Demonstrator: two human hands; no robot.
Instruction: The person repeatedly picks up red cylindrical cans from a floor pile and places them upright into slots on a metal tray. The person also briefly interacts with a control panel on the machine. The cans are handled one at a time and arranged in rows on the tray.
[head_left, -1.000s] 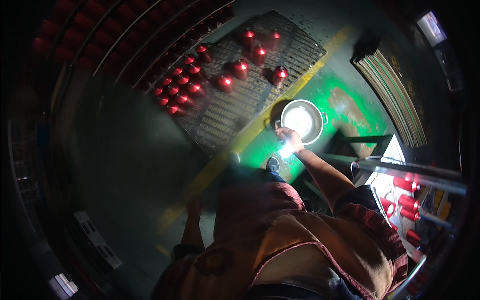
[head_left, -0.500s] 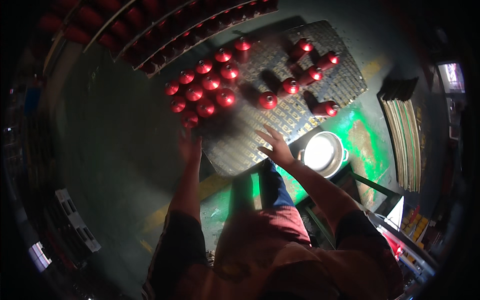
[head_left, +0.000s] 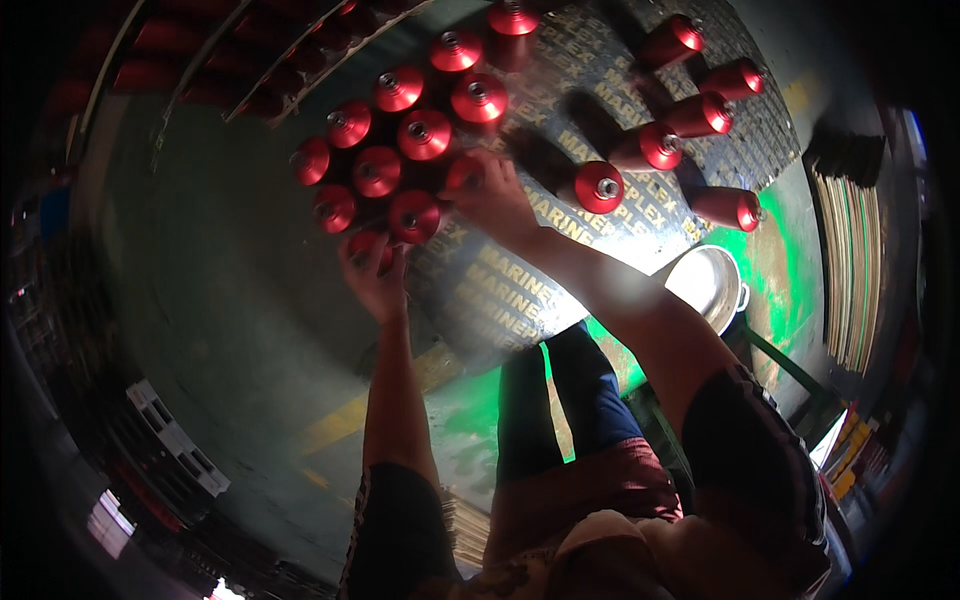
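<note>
Shiny red metal bottles with domed shoulders and small necks stand in a cluster on a dark printed board. My left hand (head_left: 377, 285) is wrapped round the nearest bottle (head_left: 368, 250) at the cluster's front corner. With fingers bent round it, my right hand (head_left: 492, 200) grips another bottle (head_left: 464, 172) on the cluster's right side; the hand hides part of it. Between the two hands stands one more red bottle (head_left: 414, 216). To the right, apart from the cluster, a single bottle (head_left: 599, 187) is on the board (head_left: 500, 290), with several others beyond it.
A round silver pot (head_left: 705, 285) with side handles stands right of the board. Flat sheets (head_left: 850, 270) are stacked at the far right. Racks of red bottles (head_left: 270, 70) rise at the upper left. My legs (head_left: 560, 400) are close to the board's near edge.
Both hands have reached forward to the cluster, from open to closed round a bottle each. The right hand has also moved left. The view has shifted nearer to the bottles.
</note>
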